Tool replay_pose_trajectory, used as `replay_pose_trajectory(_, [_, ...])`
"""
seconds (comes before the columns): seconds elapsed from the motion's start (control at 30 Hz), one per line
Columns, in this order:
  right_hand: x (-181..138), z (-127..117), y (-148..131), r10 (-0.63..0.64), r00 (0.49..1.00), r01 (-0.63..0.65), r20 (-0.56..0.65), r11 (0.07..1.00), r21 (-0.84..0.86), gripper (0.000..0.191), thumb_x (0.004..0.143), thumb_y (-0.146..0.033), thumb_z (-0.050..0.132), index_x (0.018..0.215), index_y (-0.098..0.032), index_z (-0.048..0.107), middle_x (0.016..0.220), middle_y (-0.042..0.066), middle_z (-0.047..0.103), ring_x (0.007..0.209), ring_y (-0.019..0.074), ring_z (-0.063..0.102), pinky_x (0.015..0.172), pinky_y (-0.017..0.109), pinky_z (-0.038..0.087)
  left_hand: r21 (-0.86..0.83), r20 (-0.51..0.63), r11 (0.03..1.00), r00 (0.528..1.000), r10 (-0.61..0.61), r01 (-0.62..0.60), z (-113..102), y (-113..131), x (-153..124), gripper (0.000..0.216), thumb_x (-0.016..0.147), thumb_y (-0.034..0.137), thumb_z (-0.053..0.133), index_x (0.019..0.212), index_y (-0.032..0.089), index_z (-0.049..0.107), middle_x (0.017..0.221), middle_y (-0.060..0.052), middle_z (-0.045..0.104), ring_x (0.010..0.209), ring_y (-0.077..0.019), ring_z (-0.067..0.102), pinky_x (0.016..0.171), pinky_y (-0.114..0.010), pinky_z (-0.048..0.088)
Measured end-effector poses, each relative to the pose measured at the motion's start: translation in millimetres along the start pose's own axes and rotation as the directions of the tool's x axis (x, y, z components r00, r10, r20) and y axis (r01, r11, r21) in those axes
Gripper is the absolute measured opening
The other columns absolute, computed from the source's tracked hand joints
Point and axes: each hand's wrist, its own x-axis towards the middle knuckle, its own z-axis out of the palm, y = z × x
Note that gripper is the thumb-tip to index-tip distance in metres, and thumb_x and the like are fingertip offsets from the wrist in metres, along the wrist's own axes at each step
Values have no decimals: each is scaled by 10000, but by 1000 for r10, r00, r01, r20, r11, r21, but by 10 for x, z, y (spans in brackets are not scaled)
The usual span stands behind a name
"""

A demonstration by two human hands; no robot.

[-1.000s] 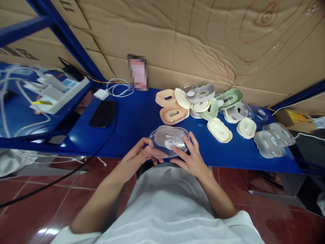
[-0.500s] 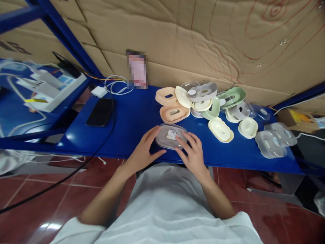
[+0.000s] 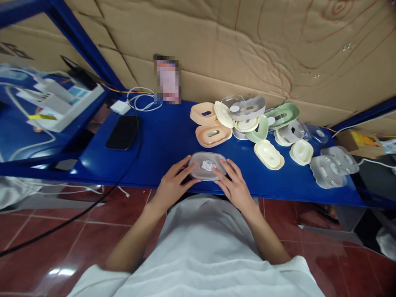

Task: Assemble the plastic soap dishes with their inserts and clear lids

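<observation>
Left hand (image 3: pixel 171 183) half-curled on the left end of the grey oval soap dish (image 3: pixel 204 171), right hand (image 3: pixel 236 181) likewise at the right end with fingers over its clear lid, so the dish is gripped between both. Dish is label side up near the front edge of the blue table (image 3: pixel 167 136); can't tell if it rests on it or sits just above. Peach soap dish tray (image 3: pixel 201 139) just beyond it, cream tray (image 3: pixel 269 154) off right, black smartphone (image 3: pixel 123 133) well apart at left.
</observation>
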Motion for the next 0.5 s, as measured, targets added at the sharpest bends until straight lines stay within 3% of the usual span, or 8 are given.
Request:
replay_pose_trajectory(0.13, [14,2,-37,13,999,-15,44,1000,27,728,1078,-230,615,1722,-395,316,1736,47,428,1647,311,335,1291,557,457,-4,10,1000,1000,-28,28,-2,36,2,564,972,425,792,1491,304,609,1533,-153,621,1301,-308,709,1087,-472,637])
replay_pose_trajectory(0.23, [27,-42,-29,10,995,-12,98,1000,20,766,1093,-299,602,1750,-377,216,1800,78,294,1672,322,280,1292,564,439,20,33,998,997,-68,68,-72,69,22,530,971,420,795,1439,257,607,1585,-176,550,1426,-340,617,1132,-504,598])
replay_pose_trajectory(0.3, [2,-120,66,51,996,-49,71,998,-32,782,1094,-357,605,1756,-362,190,1811,108,258,1668,334,289,1297,588,409,76,-3,992,995,-97,97,-150,49,22,518,961,405,807,1399,221,598,1593,-194,528,1457,-351,581,1142,-510,578])
replay_pose_trajectory(0.4, [-142,-301,379,242,965,-257,-96,946,-198,720,1092,-416,599,1733,-317,287,1779,157,324,1642,375,336,1280,662,360,201,-107,963,982,-159,178,-290,-75,18,513,928,436,833,1324,197,610,1470,-194,615,1382,-367,616,1130,-538,546])
replay_pose_trajectory(0.5, [-393,-478,740,419,874,-484,-248,803,-347,637,1091,-481,579,1665,-244,438,1702,208,449,1584,444,406,1228,750,328,281,-189,907,945,-268,313,-408,-236,59,544,911,499,825,1303,180,624,1436,-227,624,1360,-426,601,1138,-613,484])
